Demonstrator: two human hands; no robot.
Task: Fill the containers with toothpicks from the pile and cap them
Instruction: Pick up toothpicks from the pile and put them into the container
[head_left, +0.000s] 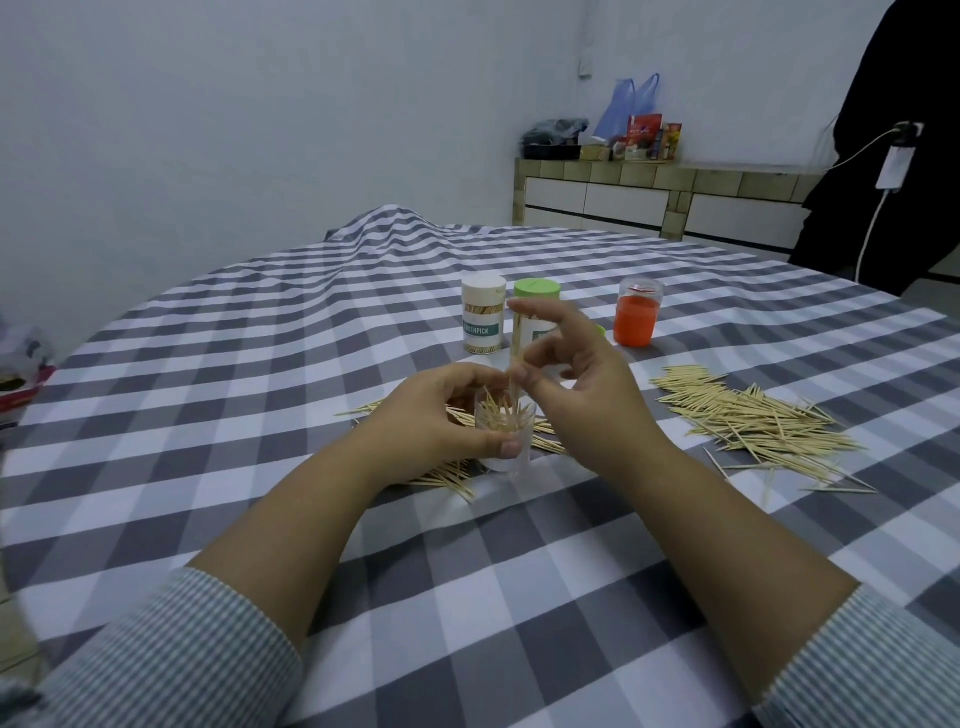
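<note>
Just left of centre frame: left hand (431, 415) gripping clear container (506, 441), upright. Directly above its mouth, right hand (576, 374) pinching toothpicks (515, 353), long axis vertical, tips already inside.

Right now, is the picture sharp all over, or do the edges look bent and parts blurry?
In the head view the wide lens bends the grey-and-white checked tablecloth into a curve; the light is soft and bluish; the right hand and the thin wooden toothpicks in its grip are slightly smeared; the clear plastic container in the left hand stays sharper.
</note>
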